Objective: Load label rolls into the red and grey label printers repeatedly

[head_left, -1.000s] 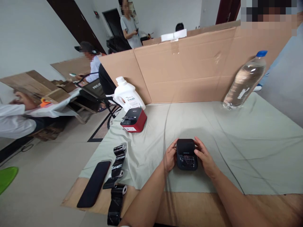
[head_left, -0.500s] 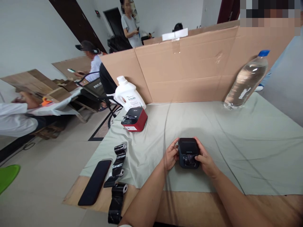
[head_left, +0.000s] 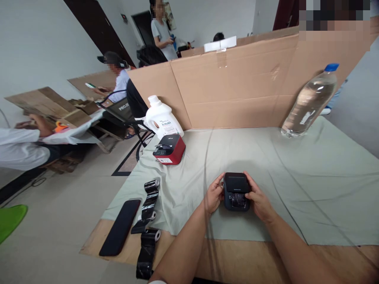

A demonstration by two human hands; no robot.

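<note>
Low in the middle of the frame, both hands were on the small black box-shaped printer (head_left: pixel 235 191), which sat on the pale grey-green cloth (head_left: pixel 296 169) covering the table. The left hand (head_left: pixel 213 196) pressed against the printer's left side, fingers curled round it and thumb up near its top edge. The right hand (head_left: pixel 258 199) cupped the right side, its thumb reaching in over the glossy roll at the front opening. So the printer lay squarely between the two hands, touching both, gripped from either flank! Up and to the left of it, well apart, stood a red-and-black box-shaped printer (head_left: pixel 169 149), and just behind that a white plastic jug with a handle (head_left: pixel 162 119). At the lower left a flat black phone (head_left: pixel 120 227) lay beside loose black ribbon rolls (head_left: pixel 148 223), near the cloth's edge. In the upper right a clear plastic water bottle with a blue cap (head_left: pixel 310 102) leaned against the brown cardboard partition (head_left: pixel 237 86). Beyond, at the upper left, other people sat and stood at another table.
</note>
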